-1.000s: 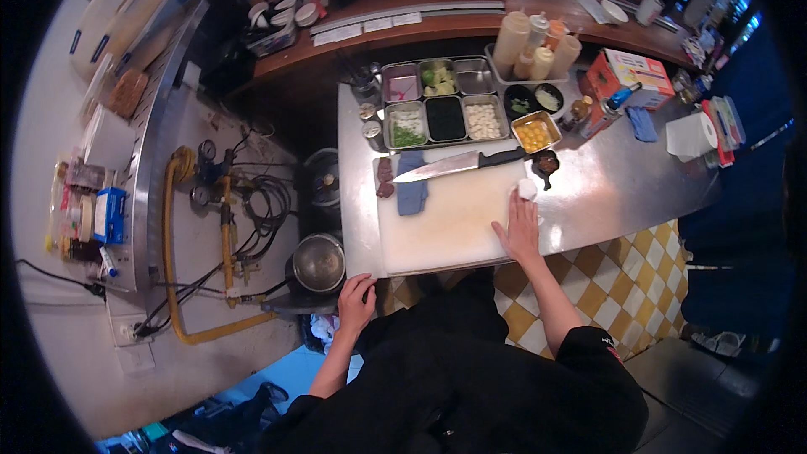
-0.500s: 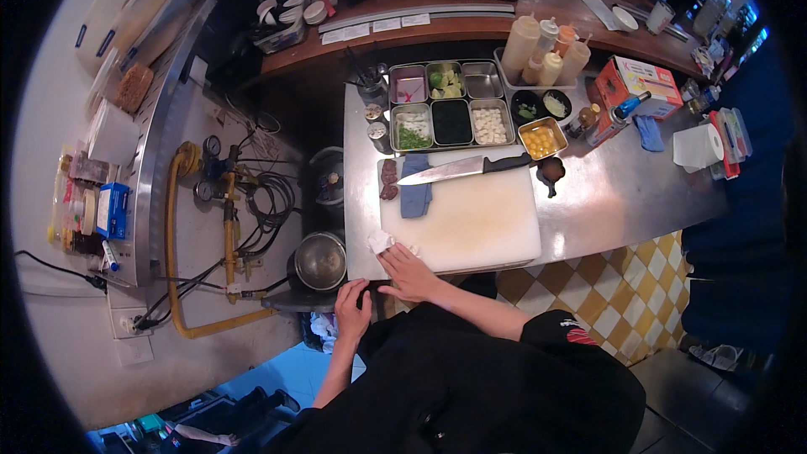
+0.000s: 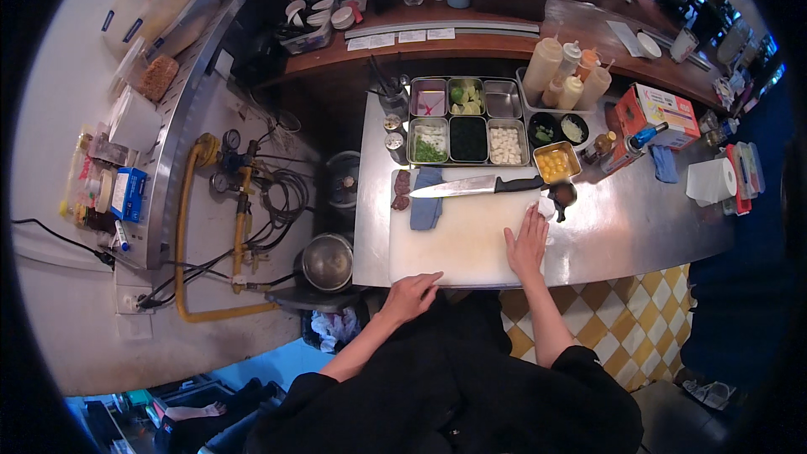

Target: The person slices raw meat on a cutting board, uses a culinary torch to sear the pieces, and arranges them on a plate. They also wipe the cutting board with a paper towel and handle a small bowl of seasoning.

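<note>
My right hand [image 3: 526, 245] lies over the right side of the white cutting board [image 3: 471, 240], fingers stretched forward onto a crumpled white paper towel [image 3: 545, 207]. My left hand [image 3: 409, 297] rests at the board's near edge, holding nothing, with its index finger extended and the others partly curled. A chef's knife [image 3: 479, 187] with a black handle lies across the far part of the board. Its blade crosses a folded blue cloth [image 3: 427, 206]. Dark red pieces, seemingly meat [image 3: 401, 190], sit at the board's left edge.
Behind the board stand metal tins [image 3: 468, 139] of chopped food, squeeze bottles [image 3: 572, 76] and a tin of yellow pieces [image 3: 556, 163]. A small black dish [image 3: 562, 198] touches the board's right side. Farther right are a blow torch [image 3: 630, 147] and a paper roll [image 3: 711, 181]. A metal pot [image 3: 328, 262] stands left.
My right hand has swept the paper towel from the board's near left corner to its right side. My left hand has moved right to the board's near edge. The view has shifted slightly.
</note>
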`<state>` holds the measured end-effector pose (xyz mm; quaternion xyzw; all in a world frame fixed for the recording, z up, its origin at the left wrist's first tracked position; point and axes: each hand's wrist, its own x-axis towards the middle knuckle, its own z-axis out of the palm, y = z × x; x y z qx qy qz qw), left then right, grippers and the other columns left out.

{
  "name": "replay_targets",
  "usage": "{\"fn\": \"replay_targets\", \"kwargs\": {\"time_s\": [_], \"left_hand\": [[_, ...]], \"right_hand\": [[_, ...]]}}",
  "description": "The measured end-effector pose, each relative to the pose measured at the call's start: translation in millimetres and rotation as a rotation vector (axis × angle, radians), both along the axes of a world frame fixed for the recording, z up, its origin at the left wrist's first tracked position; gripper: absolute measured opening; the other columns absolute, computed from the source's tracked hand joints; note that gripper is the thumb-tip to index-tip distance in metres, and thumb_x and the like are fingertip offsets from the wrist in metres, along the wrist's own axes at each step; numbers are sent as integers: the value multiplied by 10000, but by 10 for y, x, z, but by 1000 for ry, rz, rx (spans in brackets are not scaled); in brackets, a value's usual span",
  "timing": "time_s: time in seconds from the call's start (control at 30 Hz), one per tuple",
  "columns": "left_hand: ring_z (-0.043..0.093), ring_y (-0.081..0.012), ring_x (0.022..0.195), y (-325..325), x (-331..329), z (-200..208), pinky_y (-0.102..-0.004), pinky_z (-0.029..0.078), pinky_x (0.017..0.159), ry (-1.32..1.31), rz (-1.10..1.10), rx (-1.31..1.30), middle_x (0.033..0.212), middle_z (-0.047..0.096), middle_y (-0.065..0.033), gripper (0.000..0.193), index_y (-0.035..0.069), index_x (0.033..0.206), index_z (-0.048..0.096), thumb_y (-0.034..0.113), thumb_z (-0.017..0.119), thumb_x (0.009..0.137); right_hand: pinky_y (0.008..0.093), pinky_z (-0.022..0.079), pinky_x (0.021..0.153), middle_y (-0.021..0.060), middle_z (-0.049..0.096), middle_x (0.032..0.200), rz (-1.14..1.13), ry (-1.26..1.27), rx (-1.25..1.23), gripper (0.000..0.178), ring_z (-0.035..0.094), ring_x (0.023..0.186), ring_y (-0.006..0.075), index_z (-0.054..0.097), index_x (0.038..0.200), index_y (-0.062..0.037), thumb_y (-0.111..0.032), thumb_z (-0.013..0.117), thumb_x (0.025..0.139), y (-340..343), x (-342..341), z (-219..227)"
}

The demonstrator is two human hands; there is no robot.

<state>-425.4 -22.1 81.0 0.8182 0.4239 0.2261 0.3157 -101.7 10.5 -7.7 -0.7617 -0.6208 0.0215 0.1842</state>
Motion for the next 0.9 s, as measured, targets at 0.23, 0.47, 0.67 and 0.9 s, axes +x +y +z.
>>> {"fn": "replay_targets", "kwargs": {"time_s": [0.23,0.47,0.67,0.9], "left_hand": [[675,-335,1130,-161,178,57,-421,574,930,38,208,8,1245,696,-144,336,84,1235,713,74,723,900],[632,-330,1189,-46,196,-2,-454,535,973,335,239,76,1306,654,-121,377,74,1262,678,82,712,886],[633,-334,1157,-94,1008,-317,-459,520,966,406,229,-14,1267,659,-140,393,56,1278,660,150,694,898],[630,-310,1105,197,2100,-644,-420,520,911,301,149,208,1248,631,-113,385,51,1225,642,143,671,852]], "right_hand": [[563,190,1272,320,433,1510,395,252,-85,909,379,1441,464,289,1557,136,-379,692,926,-250,-1323,187],[510,249,1279,165,565,1432,1201,231,-277,594,454,1421,326,572,1402,19,-206,699,867,-256,-1090,127],[490,376,1225,132,601,1452,1268,384,-96,553,555,1349,329,641,1368,-52,-29,681,817,-125,68,191],[470,512,985,119,694,1228,804,319,-26,280,654,1112,340,719,1142,-30,-51,672,868,-160,762,280]]}}
